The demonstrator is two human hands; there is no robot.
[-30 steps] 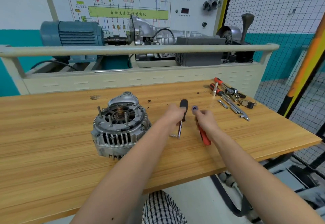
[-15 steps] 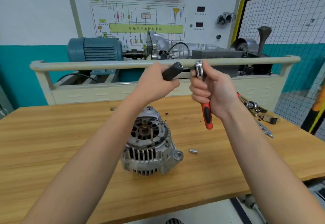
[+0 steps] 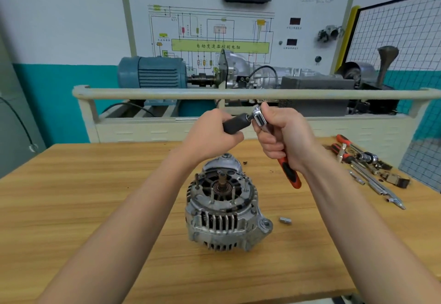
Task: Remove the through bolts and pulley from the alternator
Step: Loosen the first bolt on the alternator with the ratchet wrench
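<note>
Both hands are up above the bench here. The left hand (image 3: 210, 131) is curled round a black-handled tool (image 3: 235, 124), gripping it, and the right hand (image 3: 284, 134) is wrapped round the ratchet wrench (image 3: 274, 141) just below its chrome head, red-and-black handle hanging down past the wrist. The black tool's end is meeting the ratchet's chrome head, so my read is that the two are being mated together.

To do that well: line the drive up square with the ratchet head, push straight in until it seats, then give it a tug before it goes anywhere near a bolt (a half-seated drive slips and rounds things off).

The alternator (image 3: 224, 208) sits on the wooden workbench (image 3: 71, 208) directly below the hands, shaft end up, touched by neither. No pulley shows on that shaft, which looks bare.

Counting up: one alternator, one ratchet, one black-handled tool, two hands, both occupied. One small loose socket (image 3: 285, 220) lies just beside the alternator's mounting ear. At the bench's right edge, a cluster of hand tools (image 3: 365, 167), too tangled to count exactly.
</note>
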